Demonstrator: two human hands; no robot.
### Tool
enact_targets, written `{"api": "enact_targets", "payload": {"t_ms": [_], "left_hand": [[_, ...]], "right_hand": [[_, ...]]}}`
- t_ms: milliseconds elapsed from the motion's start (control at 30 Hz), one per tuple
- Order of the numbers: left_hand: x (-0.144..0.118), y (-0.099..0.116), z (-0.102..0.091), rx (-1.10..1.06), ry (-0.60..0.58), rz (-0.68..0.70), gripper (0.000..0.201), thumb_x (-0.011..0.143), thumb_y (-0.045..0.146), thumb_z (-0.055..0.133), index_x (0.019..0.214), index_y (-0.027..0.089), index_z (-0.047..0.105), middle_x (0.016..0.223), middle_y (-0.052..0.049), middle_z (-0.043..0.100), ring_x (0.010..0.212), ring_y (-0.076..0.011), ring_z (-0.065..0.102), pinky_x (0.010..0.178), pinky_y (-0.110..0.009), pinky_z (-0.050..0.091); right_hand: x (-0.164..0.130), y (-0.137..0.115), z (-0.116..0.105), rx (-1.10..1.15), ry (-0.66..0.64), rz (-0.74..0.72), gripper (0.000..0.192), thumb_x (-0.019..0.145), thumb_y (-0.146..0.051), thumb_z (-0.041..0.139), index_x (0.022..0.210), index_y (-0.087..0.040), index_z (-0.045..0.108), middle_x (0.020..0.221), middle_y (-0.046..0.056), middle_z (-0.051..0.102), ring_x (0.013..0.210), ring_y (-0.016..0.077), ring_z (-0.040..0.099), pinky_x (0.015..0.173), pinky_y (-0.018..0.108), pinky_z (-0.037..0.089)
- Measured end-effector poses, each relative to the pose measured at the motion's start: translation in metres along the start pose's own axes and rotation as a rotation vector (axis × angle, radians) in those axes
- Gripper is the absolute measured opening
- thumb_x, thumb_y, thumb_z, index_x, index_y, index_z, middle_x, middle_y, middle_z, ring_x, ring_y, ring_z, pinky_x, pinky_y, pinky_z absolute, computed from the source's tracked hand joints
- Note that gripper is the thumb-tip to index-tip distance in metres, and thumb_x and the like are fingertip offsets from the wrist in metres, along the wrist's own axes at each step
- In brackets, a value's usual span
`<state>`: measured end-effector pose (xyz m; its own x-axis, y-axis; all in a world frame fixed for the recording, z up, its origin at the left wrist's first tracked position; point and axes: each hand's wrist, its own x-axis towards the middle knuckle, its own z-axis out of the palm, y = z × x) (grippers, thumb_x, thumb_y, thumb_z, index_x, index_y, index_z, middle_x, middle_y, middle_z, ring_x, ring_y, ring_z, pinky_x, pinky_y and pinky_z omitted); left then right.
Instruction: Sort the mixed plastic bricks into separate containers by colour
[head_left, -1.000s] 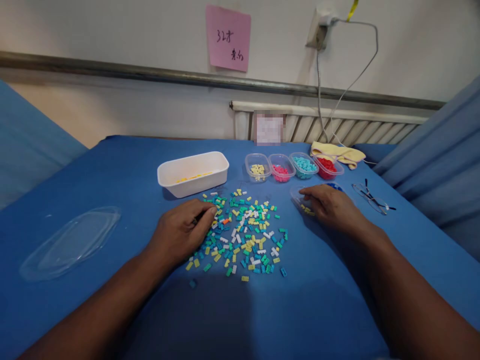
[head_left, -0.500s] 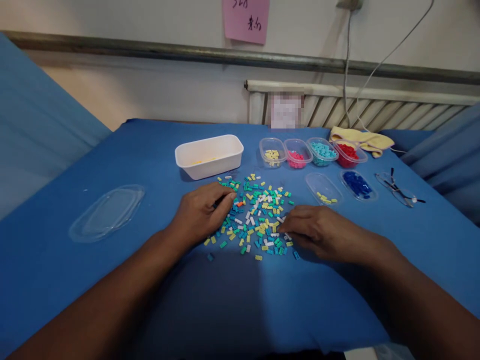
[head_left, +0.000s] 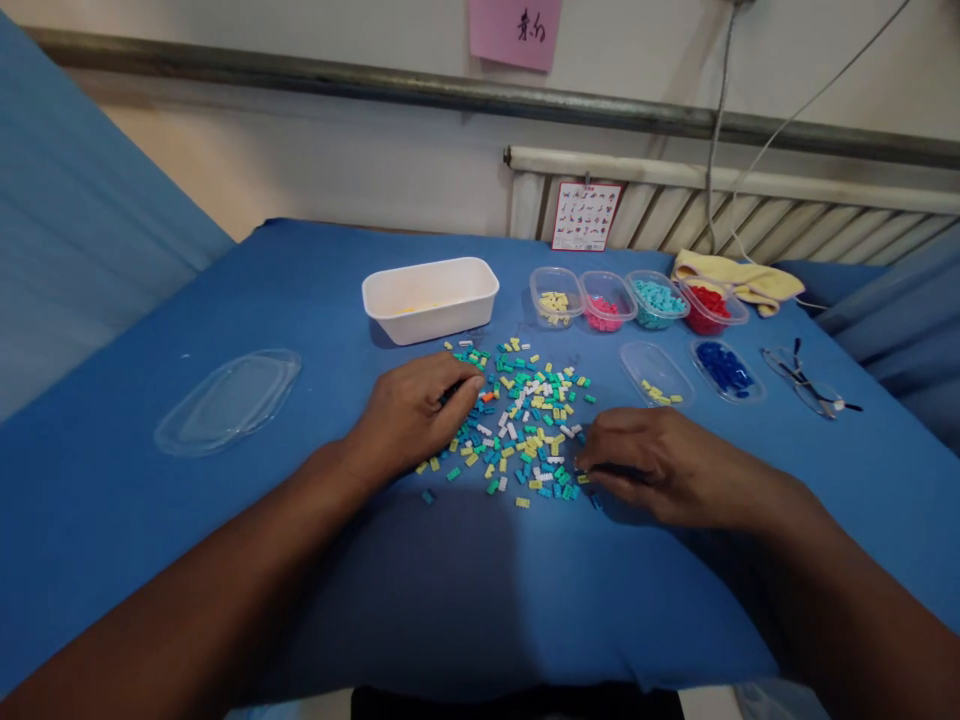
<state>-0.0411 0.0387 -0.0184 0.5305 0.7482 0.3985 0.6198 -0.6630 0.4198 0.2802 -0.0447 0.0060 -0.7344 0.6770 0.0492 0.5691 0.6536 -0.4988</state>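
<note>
Both hands at the brick pile

Left hand [head_left: 412, 415] fingers curled on pile [head_left: 521, 420] left edge; right hand [head_left: 660, 465] fingers pinched at its near-right edge; grip contents indiscernible.

The bench [head_left: 225, 300] is covered in matt blue cloth, lightly creased. The small bricks [head_left: 525, 420] are seen as smooth, moulded plastic. The white tub [head_left: 430, 298] is made of opaque, faintly glossy plastic; the lid [head_left: 229, 400] near the left edge and the small cups [head_left: 607, 300] are of clear, shiny plastic.
</note>
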Motion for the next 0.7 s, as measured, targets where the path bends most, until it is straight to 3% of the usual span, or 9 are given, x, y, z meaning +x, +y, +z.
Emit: {"api": "enact_targets", "payload": {"t_ms": [233,400,500,600,700], "left_hand": [[-0.001,-0.001,0.002,-0.011,0.004,0.015,0.031,0.111,0.037,0.055,0.106,0.018,0.080,0.096,-0.005,0.078,0.089,-0.0191,0.073,0.081,-0.031,0.051],[-0.002,0.001,0.002,-0.016,0.010,0.047,0.029,0.112,0.035,0.055,0.106,0.019,0.079,0.095,-0.005,0.078,0.087,-0.0181,0.072,0.081,-0.031,0.051],[-0.005,0.008,0.006,-0.036,-0.006,0.142,0.026,0.112,0.032,0.056,0.109,0.019,0.078,0.098,-0.006,0.079,0.090,-0.0182,0.072,0.084,-0.031,0.053],[-0.008,0.020,0.016,-0.060,-0.115,0.292,0.025,0.113,0.031,0.056,0.115,0.019,0.078,0.105,-0.008,0.079,0.100,-0.0197,0.073,0.091,-0.033,0.055],[-0.010,0.030,0.026,-0.003,-0.239,0.365,0.025,0.112,0.030,0.056,0.117,0.020,0.079,0.112,-0.009,0.078,0.105,-0.0216,0.072,0.091,-0.035,0.055]], "right_hand": [[0.003,-0.004,0.007,-0.065,-0.111,0.028,0.017,0.111,-0.022,0.059,0.100,-0.021,0.072,0.094,0.003,0.071,0.085,0.0178,0.065,0.076,0.032,0.046],[0.001,-0.005,0.007,-0.039,-0.114,0.064,0.014,0.111,-0.023,0.058,0.103,-0.021,0.069,0.097,0.003,0.070,0.086,0.0179,0.064,0.079,0.032,0.048],[0.007,-0.002,0.010,-0.053,-0.007,0.056,0.017,0.114,-0.025,0.054,0.106,-0.020,0.068,0.100,0.005,0.071,0.087,0.0181,0.065,0.080,0.032,0.050],[0.016,0.005,0.021,-0.109,0.144,0.020,0.021,0.115,-0.026,0.052,0.106,-0.019,0.069,0.099,0.006,0.072,0.088,0.0189,0.067,0.082,0.033,0.051],[0.024,0.011,0.031,-0.128,0.150,0.000,0.022,0.113,-0.020,0.054,0.099,-0.021,0.071,0.094,0.004,0.071,0.081,0.0176,0.065,0.072,0.030,0.048]]}}
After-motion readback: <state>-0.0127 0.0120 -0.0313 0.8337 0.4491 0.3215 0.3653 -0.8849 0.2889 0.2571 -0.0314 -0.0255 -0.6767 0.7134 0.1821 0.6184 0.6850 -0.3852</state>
